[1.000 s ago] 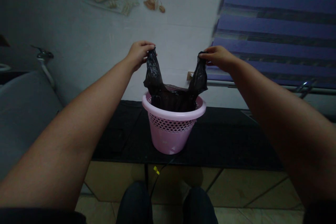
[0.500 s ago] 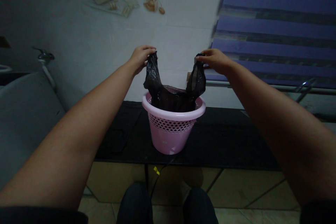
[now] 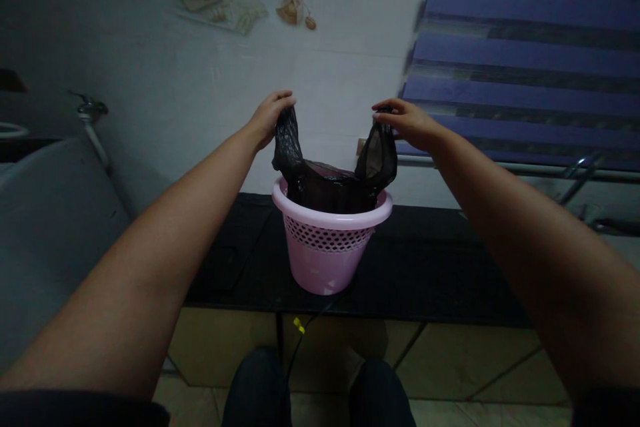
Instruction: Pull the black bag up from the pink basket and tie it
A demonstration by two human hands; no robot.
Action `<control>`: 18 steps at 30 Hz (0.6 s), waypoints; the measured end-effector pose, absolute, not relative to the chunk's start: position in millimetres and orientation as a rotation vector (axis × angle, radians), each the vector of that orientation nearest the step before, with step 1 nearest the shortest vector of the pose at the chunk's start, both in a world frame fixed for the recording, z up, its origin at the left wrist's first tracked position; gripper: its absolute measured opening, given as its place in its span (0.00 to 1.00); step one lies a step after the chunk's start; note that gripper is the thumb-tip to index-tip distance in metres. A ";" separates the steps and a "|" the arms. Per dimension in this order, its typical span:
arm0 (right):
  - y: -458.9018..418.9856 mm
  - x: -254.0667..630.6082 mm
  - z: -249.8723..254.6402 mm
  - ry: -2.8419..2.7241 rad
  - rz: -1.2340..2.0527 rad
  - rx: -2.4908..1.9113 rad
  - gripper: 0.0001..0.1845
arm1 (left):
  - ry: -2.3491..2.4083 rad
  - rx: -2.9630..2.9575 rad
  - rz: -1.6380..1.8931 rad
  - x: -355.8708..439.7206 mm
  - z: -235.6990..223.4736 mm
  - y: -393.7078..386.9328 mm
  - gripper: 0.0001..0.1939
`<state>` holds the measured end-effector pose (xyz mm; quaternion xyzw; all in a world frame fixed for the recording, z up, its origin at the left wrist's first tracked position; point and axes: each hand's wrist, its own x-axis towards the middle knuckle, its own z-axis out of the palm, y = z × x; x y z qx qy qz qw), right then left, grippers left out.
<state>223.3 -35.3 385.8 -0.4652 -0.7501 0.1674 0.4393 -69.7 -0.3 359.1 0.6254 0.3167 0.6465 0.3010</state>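
A black plastic bag (image 3: 325,190) sits inside a pink basket (image 3: 327,253) with a perforated band under its rim. My left hand (image 3: 271,118) pinches the bag's left handle and holds it up above the rim. On the other side, my right hand (image 3: 407,122) grips the right handle between thumb and fingers. Both handles stretch upward, and the bag's mouth hangs between them. The lower part of the bag is hidden by the basket wall.
Under the basket runs a black countertop (image 3: 425,267) with tan cabinet doors below. A cable with a yellow tag (image 3: 299,325) hangs over its front edge. At the left are a faucet (image 3: 89,107) and a large grey panel (image 3: 50,233). Purple striped blinds (image 3: 520,47) cover the right wall.
My hands have moved slightly apart, spreading the handles wider, and the right handle's loop has opened more. The basket stays in place while the view has shifted a little.
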 end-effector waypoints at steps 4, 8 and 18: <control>-30.4 229.4 381.3 -1.842 0.397 -1.196 0.36 | 0.780 1.563 1.711 -71.3 353.2 2.9 0.25; -32.0 231.8 377.1 -1.797 0.428 -1.226 0.43 | 0.705 1.565 1.721 -71.1 344.9 4.1 0.26; -42.9 233.2 363.8 -1.665 0.508 -1.177 0.43 | 0.765 1.585 1.747 -72.9 330.0 -2.9 0.25</control>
